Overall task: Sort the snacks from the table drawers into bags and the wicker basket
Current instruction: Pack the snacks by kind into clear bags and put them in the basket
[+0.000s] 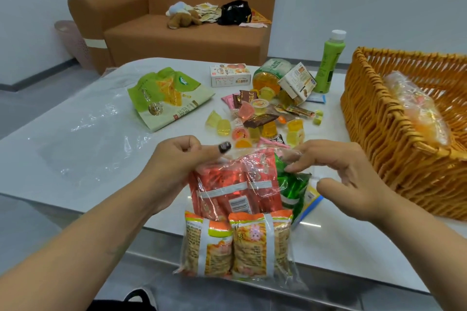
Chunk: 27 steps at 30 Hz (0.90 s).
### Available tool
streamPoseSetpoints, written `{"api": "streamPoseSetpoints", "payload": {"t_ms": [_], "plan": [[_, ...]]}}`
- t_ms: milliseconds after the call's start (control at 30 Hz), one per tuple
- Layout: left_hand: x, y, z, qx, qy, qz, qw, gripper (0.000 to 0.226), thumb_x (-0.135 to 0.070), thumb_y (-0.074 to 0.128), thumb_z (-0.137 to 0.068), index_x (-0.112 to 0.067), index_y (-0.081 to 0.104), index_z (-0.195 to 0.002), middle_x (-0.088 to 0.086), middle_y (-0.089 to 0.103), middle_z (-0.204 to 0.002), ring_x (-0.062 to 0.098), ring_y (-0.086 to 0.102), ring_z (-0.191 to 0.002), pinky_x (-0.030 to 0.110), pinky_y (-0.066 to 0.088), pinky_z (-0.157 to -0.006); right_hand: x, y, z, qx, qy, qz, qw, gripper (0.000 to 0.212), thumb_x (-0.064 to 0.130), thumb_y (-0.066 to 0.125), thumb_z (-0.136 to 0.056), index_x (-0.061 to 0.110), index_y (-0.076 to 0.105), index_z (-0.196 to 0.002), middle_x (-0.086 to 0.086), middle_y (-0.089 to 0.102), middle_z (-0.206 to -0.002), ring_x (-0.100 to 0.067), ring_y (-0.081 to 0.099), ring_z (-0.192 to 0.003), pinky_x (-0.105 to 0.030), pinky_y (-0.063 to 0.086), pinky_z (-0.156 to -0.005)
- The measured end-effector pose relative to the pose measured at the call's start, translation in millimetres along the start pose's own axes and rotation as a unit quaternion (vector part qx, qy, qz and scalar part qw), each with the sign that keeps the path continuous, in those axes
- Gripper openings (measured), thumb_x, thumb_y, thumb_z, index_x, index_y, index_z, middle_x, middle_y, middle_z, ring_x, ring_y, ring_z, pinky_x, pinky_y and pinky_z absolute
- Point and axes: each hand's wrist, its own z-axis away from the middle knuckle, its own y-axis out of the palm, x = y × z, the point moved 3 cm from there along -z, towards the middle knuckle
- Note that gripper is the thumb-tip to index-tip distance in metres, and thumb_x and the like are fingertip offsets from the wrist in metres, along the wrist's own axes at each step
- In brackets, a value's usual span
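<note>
- Clear bag point(237, 209), filled with red, orange and green snack packets, hung over the near edge of the surface point(75, 159), its lower half past the rim and unsupported.
- Left hand point(177, 159) pinched the bag's mouth at the upper left corner; right hand point(336, 171) hovered at the bag's upper right with fingers loosely spread, apparently holding nothing firmly.
- Judged handling: thin film, slippery and limp; contents light but crushable. Best gripped at the gathered mouth, not the sagging bottom.
- Wicker basket point(394, 139) stood right of the bag, near; its high stiff wall would need clearing.
- Loose jelly cups point(267, 124) lay just beyond the bag; open surface lay left of it.
</note>
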Motion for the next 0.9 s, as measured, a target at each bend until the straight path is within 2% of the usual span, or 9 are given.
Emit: {"api": "streamPoseSetpoints", "payload": {"t_ms": [67,133,233,333,433,500,633,800,900], "plan": [[-2.9,-1.5,1.5,0.015,0.015,-0.036,0.999,0.053,-0.014,0.092,-0.057,-0.022,0.04,-0.054,0.025,0.071,-0.103,0.046,0.067,-0.098,0.03,0.049,-0.06,1.3,-3.7,-2.8,0.033,0.047,-0.013,0.998,0.039,0.039,0.051,-0.069,0.011,0.074,-0.082,0.0,0.07,-0.103,-0.009,0.063,-0.102,-0.021,0.048,-0.085],[-10.1,1.6,4.8,0.019,0.038,-0.068,0.997,0.049,-0.023,0.09,-0.05,-0.025,0.041,-0.053,0.031,0.068,-0.107,0.046,0.066,-0.099,0.034,0.054,-0.062,6.7,-11.1,-9.8,0.026,0.115,-0.018,0.993,0.039,0.042,0.046,-0.069,0.015,0.073,-0.068,0.006,0.07,-0.103,-0.005,0.06,-0.103,-0.026,0.046,-0.087],[-25.1,13.1,13.9,0.003,0.098,-0.127,0.987,0.047,-0.028,0.089,-0.051,-0.027,0.043,-0.057,0.028,0.07,-0.099,0.052,0.065,-0.093,0.056,0.056,-0.074,24.3,-27.0,-26.0,-0.117,0.155,0.021,0.981,0.043,0.047,0.047,-0.078,0.016,0.068,-0.057,0.001,0.071,-0.079,-0.014,0.066,-0.082,-0.039,0.052,-0.076],[-38.1,31.4,25.4,0.018,0.163,-0.162,0.973,0.046,-0.035,0.084,-0.056,-0.025,0.04,-0.063,0.002,0.076,-0.101,0.06,0.058,-0.083,0.073,0.048,-0.074,52.7,-21.7,-42.0,-0.192,0.164,0.182,0.95,0.046,0.047,0.041,-0.094,0.013,0.062,-0.071,-0.003,0.06,-0.064,-0.023,0.054,-0.064,-0.038,0.046,-0.059],[-43.9,42.7,32.6,0.004,0.186,-0.137,0.973,0.056,-0.028,0.09,-0.062,-0.019,0.035,-0.065,-0.003,0.076,-0.1,0.054,0.063,-0.086,0.071,0.05,-0.074,68.4,10.3,-46.1,-0.123,0.212,0.384,0.89,0.056,0.061,0.019,-0.094,0.017,0.049,-0.077,0.001,0.047,-0.071,-0.023,0.047,-0.072,-0.033,0.033,-0.056],[-41.6,41.7,31.8,-0.005,0.184,-0.1,0.978,0.059,-0.01,0.089,-0.063,-0.014,0.03,-0.066,0.002,0.077,-0.097,0.047,0.067,-0.091,0.063,0.055,-0.072,69.0,28.5,-44.7,-0.102,0.221,0.426,0.871,0.063,0.065,0.01,-0.091,0.017,0.037,-0.06,0.0,0.032,-0.059,-0.026,0.042,-0.065,-0.03,0.021,-0.048],[-34.1,27.0,23.5,-0.016,0.176,-0.001,0.984,0.047,0.008,0.07,-0.069,-0.012,0.028,-0.068,0.009,0.076,-0.098,0.026,0.073,-0.093,0.035,0.059,-0.067,55.7,30.8,-45.5,-0.185,0.149,0.43,0.871,0.062,0.058,0.022,-0.093,0.017,0.022,-0.047,0.001,0.018,-0.045,-0.022,0.024,-0.042,-0.021,0.003,-0.048],[-26.2,13.9,19.9,0.02,0.153,0.073,0.985,0.037,-0.008,0.073,-0.067,-0.011,0.048,-0.094,0.011,0.07,-0.118,0.032,0.07,-0.101,0.037,0.06,-0.072,32.9,32.7,-46.3,-0.214,0.089,0.394,0.89,0.065,0.057,0.017,-0.096,0.017,0.035,-0.048,-0.001,0.033,-0.042,-0.024,0.032,-0.039,-0.022,0.011,-0.044],[-20.6,9.6,18.3,0.026,0.114,0.064,0.991,0.046,-0.019,0.071,-0.071,-0.016,0.062,-0.115,0.006,0.073,-0.113,0.02,0.072,-0.098,0.032,0.06,-0.072,28.5,34.1,-48.6,-0.215,0.087,0.386,0.893,0.07,0.061,0.004,-0.095,0.017,0.035,-0.051,-0.005,0.044,-0.045,-0.029,0.04,-0.044,-0.028,0.022,-0.045]]}}
